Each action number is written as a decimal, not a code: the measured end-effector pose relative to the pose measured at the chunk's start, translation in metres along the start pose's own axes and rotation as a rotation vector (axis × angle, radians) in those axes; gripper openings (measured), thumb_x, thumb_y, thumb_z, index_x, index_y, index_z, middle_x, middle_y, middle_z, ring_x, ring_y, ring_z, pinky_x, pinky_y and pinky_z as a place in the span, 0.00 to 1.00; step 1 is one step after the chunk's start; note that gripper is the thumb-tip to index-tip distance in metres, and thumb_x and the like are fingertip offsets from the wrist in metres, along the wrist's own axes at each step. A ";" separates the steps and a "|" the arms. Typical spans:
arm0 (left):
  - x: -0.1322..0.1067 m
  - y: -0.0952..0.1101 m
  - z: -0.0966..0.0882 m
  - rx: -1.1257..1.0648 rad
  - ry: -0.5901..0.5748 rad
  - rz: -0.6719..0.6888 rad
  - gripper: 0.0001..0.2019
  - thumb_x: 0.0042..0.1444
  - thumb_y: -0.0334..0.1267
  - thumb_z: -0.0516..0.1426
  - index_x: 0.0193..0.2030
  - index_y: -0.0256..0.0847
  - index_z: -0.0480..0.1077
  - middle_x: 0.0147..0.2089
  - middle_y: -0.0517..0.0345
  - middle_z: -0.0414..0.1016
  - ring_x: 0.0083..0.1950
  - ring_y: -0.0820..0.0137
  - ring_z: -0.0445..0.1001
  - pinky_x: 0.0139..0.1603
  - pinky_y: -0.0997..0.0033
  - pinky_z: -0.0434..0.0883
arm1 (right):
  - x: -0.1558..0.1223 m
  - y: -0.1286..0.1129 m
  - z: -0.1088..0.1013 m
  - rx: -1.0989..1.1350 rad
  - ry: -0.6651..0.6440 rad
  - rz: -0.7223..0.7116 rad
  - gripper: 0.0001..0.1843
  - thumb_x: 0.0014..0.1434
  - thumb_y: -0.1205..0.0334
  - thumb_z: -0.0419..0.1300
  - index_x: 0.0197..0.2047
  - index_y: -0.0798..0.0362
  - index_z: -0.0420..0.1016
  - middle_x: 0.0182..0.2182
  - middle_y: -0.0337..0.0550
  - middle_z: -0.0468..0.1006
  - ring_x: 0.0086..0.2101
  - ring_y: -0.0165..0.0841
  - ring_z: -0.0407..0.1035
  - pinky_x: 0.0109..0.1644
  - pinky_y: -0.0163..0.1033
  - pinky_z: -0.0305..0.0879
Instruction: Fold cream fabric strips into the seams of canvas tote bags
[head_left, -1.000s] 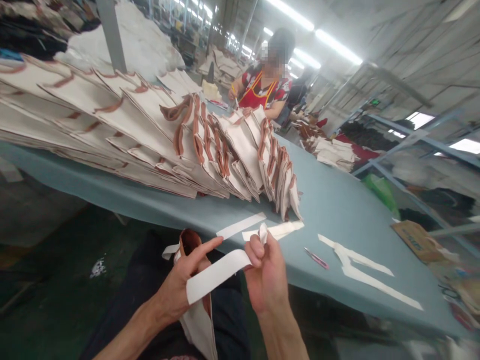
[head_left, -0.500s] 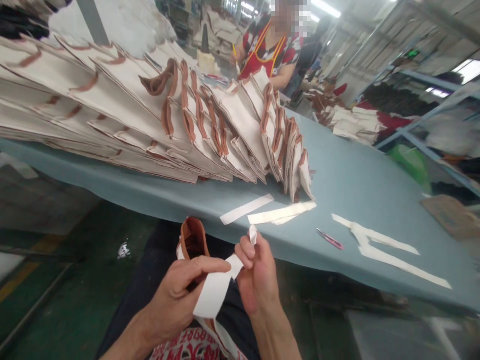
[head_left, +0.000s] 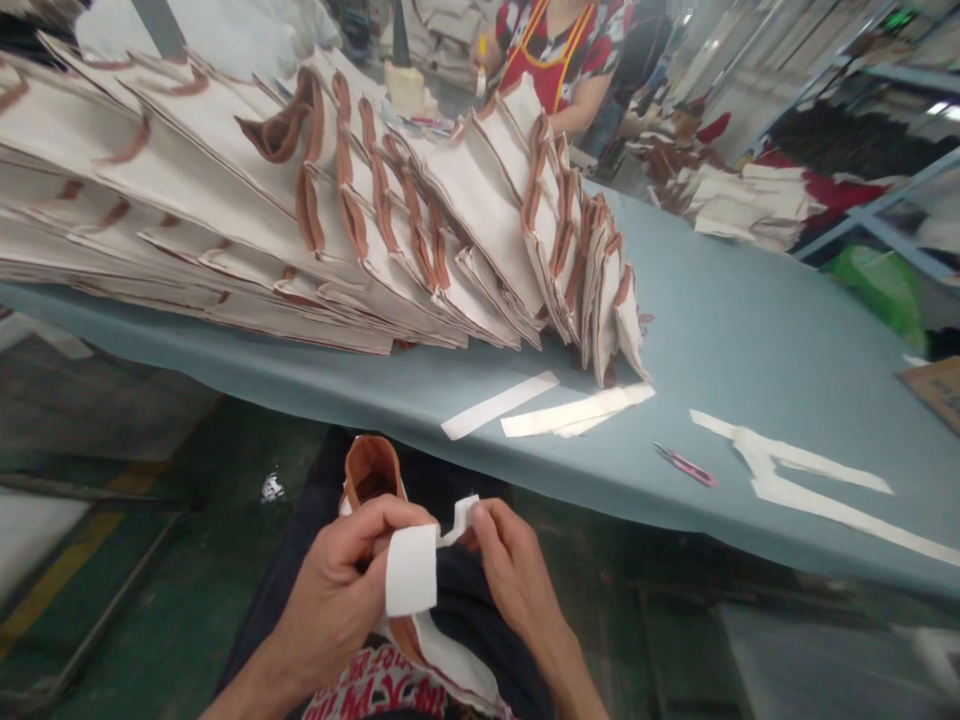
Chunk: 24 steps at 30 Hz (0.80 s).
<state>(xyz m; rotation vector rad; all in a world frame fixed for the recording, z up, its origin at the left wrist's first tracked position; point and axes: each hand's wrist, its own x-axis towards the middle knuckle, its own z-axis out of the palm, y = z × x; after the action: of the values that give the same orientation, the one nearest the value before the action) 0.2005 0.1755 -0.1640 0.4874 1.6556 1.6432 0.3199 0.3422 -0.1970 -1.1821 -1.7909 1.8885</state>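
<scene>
A white strip [head_left: 411, 570] of stiff fabric or paper is bent between my two hands, low in the view over my lap. My left hand [head_left: 337, 590] is closed round its lower end and also presses against a cream bag with a brown handle [head_left: 369, 472] lying on my lap. My right hand [head_left: 510, 570] pinches the strip's upper end with its fingertips. Both hands are just in front of the table's near edge.
A blue-grey table [head_left: 720, 330] carries a long fanned stack of cream bags with brown handles [head_left: 360, 220], loose white strips [head_left: 499, 405] [head_left: 795, 470], and a small pink clipper [head_left: 684, 465]. Across the table a person in a red apron [head_left: 559, 60] works beside more bags.
My hands have drawn closer together and lower, folding the white strip into a tighter loop. The view has tilted down toward my lap.
</scene>
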 end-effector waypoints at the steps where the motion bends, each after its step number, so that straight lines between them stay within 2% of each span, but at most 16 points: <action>1: 0.000 -0.001 0.000 -0.009 0.006 -0.026 0.17 0.67 0.53 0.65 0.38 0.40 0.83 0.33 0.56 0.84 0.29 0.69 0.79 0.29 0.78 0.75 | -0.002 0.001 -0.007 -0.029 0.040 -0.016 0.18 0.59 0.41 0.74 0.34 0.48 0.83 0.29 0.43 0.82 0.32 0.40 0.74 0.36 0.41 0.67; 3: 0.001 0.000 0.001 -0.031 0.016 -0.057 0.16 0.67 0.52 0.66 0.38 0.40 0.81 0.32 0.57 0.83 0.29 0.70 0.78 0.29 0.79 0.74 | -0.007 -0.005 -0.014 -0.109 0.111 -0.127 0.12 0.58 0.51 0.76 0.43 0.45 0.86 0.37 0.44 0.87 0.39 0.43 0.79 0.42 0.43 0.70; 5: 0.002 0.003 0.003 -0.033 0.024 -0.060 0.16 0.65 0.51 0.67 0.37 0.40 0.81 0.30 0.59 0.81 0.27 0.71 0.75 0.27 0.79 0.72 | -0.014 -0.019 -0.014 -0.186 0.095 -0.364 0.15 0.59 0.61 0.74 0.50 0.43 0.86 0.45 0.45 0.89 0.46 0.45 0.82 0.48 0.45 0.74; 7: 0.004 0.010 0.006 -0.007 0.030 -0.034 0.15 0.62 0.51 0.67 0.35 0.39 0.81 0.27 0.60 0.78 0.25 0.72 0.73 0.25 0.79 0.70 | -0.017 -0.037 -0.007 -0.217 -0.017 -0.629 0.20 0.61 0.68 0.72 0.54 0.41 0.85 0.51 0.44 0.90 0.51 0.45 0.83 0.57 0.49 0.77; 9: 0.004 0.016 0.009 0.037 0.035 0.001 0.14 0.60 0.49 0.67 0.32 0.39 0.82 0.26 0.61 0.76 0.24 0.72 0.71 0.24 0.80 0.69 | -0.016 -0.053 0.001 -0.203 -0.149 -0.831 0.24 0.63 0.71 0.68 0.59 0.41 0.82 0.53 0.45 0.89 0.54 0.44 0.83 0.61 0.51 0.77; 11: 0.004 0.021 0.011 0.068 0.044 0.035 0.14 0.59 0.47 0.67 0.31 0.39 0.82 0.26 0.60 0.77 0.25 0.72 0.71 0.25 0.80 0.69 | -0.012 -0.064 0.008 -0.212 -0.250 -0.967 0.25 0.64 0.72 0.65 0.62 0.44 0.79 0.54 0.47 0.88 0.55 0.43 0.82 0.63 0.52 0.78; 13: 0.004 0.023 0.011 0.075 0.067 0.056 0.13 0.58 0.48 0.68 0.31 0.39 0.83 0.26 0.60 0.78 0.25 0.71 0.71 0.26 0.80 0.70 | -0.007 -0.069 0.014 -0.212 -0.307 -1.046 0.24 0.62 0.72 0.63 0.59 0.46 0.80 0.53 0.48 0.88 0.54 0.41 0.82 0.63 0.50 0.78; 16: 0.002 0.022 0.011 0.081 0.091 0.076 0.12 0.55 0.47 0.70 0.30 0.40 0.84 0.24 0.61 0.77 0.25 0.71 0.68 0.26 0.79 0.69 | -0.004 -0.070 0.022 -0.147 -0.322 -1.043 0.15 0.62 0.73 0.64 0.50 0.48 0.81 0.48 0.46 0.89 0.51 0.38 0.83 0.63 0.45 0.77; 19: 0.000 0.016 0.009 0.088 0.110 0.064 0.13 0.56 0.49 0.69 0.32 0.40 0.84 0.25 0.59 0.78 0.26 0.70 0.69 0.27 0.78 0.70 | -0.007 -0.066 0.033 -0.058 -0.297 -0.998 0.07 0.68 0.71 0.64 0.43 0.49 0.80 0.43 0.44 0.89 0.46 0.36 0.82 0.60 0.44 0.77; 22: -0.006 0.009 0.009 0.061 0.160 -0.002 0.16 0.57 0.52 0.69 0.35 0.40 0.83 0.24 0.61 0.75 0.24 0.72 0.66 0.25 0.78 0.66 | -0.013 -0.060 0.043 0.088 -0.246 -0.815 0.06 0.73 0.64 0.63 0.41 0.49 0.80 0.39 0.43 0.87 0.42 0.35 0.81 0.51 0.40 0.76; 24: -0.011 0.004 0.010 0.047 0.228 -0.055 0.17 0.59 0.55 0.68 0.38 0.40 0.82 0.23 0.65 0.70 0.23 0.73 0.63 0.25 0.79 0.62 | -0.015 -0.054 0.047 0.233 -0.202 -0.609 0.12 0.76 0.55 0.63 0.39 0.49 0.78 0.35 0.41 0.84 0.35 0.33 0.77 0.43 0.37 0.74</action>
<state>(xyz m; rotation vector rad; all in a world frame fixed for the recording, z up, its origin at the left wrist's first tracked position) 0.2139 0.1742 -0.1562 0.2819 1.8594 1.6725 0.2779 0.3094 -0.1467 -0.3155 -1.7033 1.8083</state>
